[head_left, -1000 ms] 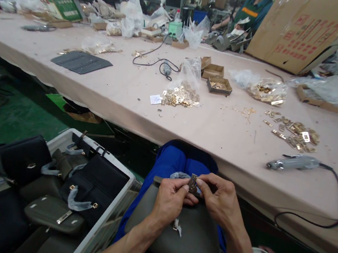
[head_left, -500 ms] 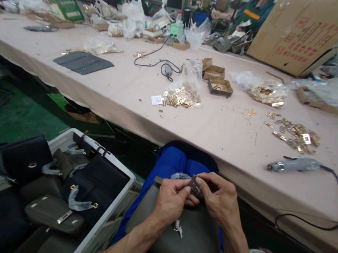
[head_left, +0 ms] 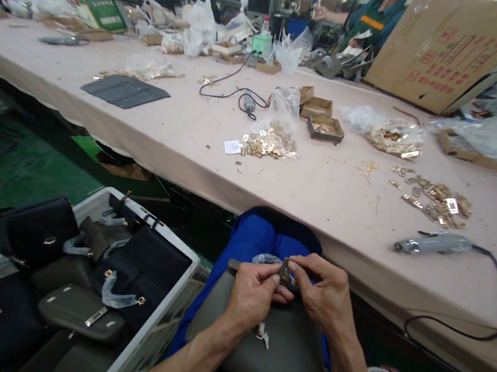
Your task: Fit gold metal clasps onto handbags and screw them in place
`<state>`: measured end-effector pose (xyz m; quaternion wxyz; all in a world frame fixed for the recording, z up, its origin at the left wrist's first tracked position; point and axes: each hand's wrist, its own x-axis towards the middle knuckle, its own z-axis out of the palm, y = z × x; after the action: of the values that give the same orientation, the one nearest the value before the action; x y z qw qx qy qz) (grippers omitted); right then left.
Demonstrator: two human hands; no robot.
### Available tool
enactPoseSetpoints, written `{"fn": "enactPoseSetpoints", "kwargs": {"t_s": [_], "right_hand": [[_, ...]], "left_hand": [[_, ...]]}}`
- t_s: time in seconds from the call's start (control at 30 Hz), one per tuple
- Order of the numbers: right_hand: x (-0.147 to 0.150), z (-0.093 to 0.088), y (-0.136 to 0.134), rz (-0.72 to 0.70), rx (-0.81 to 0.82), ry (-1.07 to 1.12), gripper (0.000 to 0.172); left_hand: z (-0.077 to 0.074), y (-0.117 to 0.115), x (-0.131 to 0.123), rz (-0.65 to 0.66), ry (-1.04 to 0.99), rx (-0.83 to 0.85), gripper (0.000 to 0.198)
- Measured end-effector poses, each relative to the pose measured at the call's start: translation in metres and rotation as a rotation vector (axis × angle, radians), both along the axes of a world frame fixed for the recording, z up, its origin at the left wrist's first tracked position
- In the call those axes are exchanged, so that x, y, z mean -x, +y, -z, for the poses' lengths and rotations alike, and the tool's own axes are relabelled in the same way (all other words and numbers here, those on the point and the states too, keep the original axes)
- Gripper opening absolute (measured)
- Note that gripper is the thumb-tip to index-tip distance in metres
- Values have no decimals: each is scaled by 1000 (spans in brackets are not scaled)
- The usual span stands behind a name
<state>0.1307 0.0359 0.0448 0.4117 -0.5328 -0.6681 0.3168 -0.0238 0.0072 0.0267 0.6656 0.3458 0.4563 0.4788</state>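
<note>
Small brass-coloured clasp (head_left: 284, 271) is sitting at the top edge of an olive-grey handbag (head_left: 281, 356), low centre of view, at about 6 o'clock from the table pile of fittings. Bag is lying across the person's lap, over blue trousers (head_left: 259, 238).

Left hand (head_left: 252, 294) is closing thumb and fingers on the clasp from its 9 o'clock side, with a bit of clear wrapping (head_left: 265, 258) bunching just above the fingertips. Right hand (head_left: 322, 297) is pinching the same clasp from its 3 o'clock side; both hands are meeting on it, fingertips touching.

At 9 o'clock from the bag, a white crate (head_left: 160, 314) is holding more bags, black and olive, some with wrapped metal fittings.

At 12 o'clock, a long pink worktable (head_left: 181, 130) is running across the view. On it: a heap of gold fittings (head_left: 270, 142) beside a clear bag, a small cardboard tray (head_left: 325, 129) of parts, a second scatter of gold pieces (head_left: 437, 197) at 2 o'clock, and a grey corded power tool (head_left: 432, 242) lying near the table edge. Other people are working at the far side.
</note>
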Motion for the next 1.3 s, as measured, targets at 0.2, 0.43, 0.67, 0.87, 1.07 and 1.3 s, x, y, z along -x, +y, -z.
{"fn": "enactPoseSetpoints", "kwargs": {"t_s": [0.2, 0.43, 0.67, 0.87, 1.07, 1.3], "right_hand": [[4, 0, -2, -7, -45, -23, 15], [6, 2, -1, -35, -102, -104, 18], [12, 8, -3, 34, -109, -116, 17], [-15, -2, 14, -331, 213, 132, 26], [-27, -4, 37, -648, 369, 314, 29], [-23, 0, 41, -631, 361, 375, 31]], "left_hand": [[1, 0, 1, 23, -15, -25, 36], [3, -1, 0, 22, -12, -56, 35], [9, 0, -1, 9, 9, -90, 34], [5, 0, 5, 24, 161, -100, 22], [0, 2, 6, 8, -84, -5, 21], [-5, -10, -3, -108, 243, -176, 27]]}}
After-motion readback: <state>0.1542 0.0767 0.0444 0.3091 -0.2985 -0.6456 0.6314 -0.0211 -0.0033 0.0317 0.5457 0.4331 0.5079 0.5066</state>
